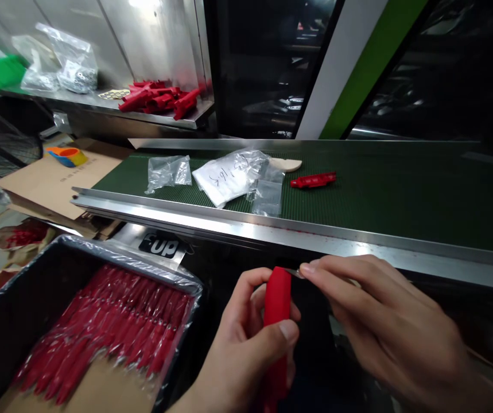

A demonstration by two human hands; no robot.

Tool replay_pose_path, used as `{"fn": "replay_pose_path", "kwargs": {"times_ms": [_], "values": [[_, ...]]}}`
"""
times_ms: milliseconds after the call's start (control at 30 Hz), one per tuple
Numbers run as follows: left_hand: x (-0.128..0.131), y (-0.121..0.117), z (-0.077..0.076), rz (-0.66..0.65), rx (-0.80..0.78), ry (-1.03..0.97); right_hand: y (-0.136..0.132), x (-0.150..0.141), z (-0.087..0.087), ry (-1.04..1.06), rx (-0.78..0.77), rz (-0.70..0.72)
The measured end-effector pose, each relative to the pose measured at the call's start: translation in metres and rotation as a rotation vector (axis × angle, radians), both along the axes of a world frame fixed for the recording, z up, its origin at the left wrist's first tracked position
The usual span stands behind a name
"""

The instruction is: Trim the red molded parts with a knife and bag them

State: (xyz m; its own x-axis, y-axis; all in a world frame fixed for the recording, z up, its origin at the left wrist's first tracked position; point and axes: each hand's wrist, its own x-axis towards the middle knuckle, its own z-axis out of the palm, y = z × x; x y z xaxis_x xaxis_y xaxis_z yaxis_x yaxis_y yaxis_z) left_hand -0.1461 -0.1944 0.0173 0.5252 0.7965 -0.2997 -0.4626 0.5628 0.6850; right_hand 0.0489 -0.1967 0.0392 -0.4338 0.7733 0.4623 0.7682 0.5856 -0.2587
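Observation:
My left hand [250, 344] is wrapped round a long red plastic part [278, 298], held upright with its angled top end sticking out above the fingers. My right hand [384, 321] pinches a thin metal tool [292, 272], perhaps a small blade. The tool's tip meets the right side of the part's top end. Most of the tool is hidden by the right hand's fingers. Beyond both hands, another red plastic part [314, 180] lies on the green conveyor belt [401, 201].
Plastic bags [229, 175] and a pale piece [287, 164] lie on the belt, behind its metal rail [246, 229]. At lower left a dark bin [9, 298] holds rows of wrapped red pieces. Red parts [160, 97] pile on a metal shelf. Tape [72, 156] rests on cardboard [48, 183].

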Motion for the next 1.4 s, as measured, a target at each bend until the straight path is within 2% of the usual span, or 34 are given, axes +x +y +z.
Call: {"fn": "replay_pose_path", "kwargs": {"times_ms": [267,500,600,767,967,1167,1400], "values": [[0.002,0.003,0.005,0.114,-0.125,-0.051,-0.004,-0.001,-0.005,-0.050,0.014,0.065],[-0.004,0.016,0.010,0.155,-0.038,0.045,-0.024,-0.017,-0.016,-0.093,0.059,0.116],[-0.005,0.022,0.012,0.181,-0.020,0.016,-0.029,-0.022,-0.016,-0.120,0.092,0.169],[-0.007,0.028,0.015,0.212,-0.027,-0.019,-0.033,-0.018,-0.013,0.024,0.057,0.159],[-0.008,0.018,0.015,0.158,-0.008,-0.027,-0.015,-0.006,-0.004,0.122,0.046,0.028],[-0.011,0.003,0.013,0.051,0.045,0.057,0.005,-0.014,0.003,0.074,0.093,0.020],[-0.012,-0.001,0.013,0.025,0.055,0.049,0.003,-0.015,0.001,0.047,0.091,0.032]]}}
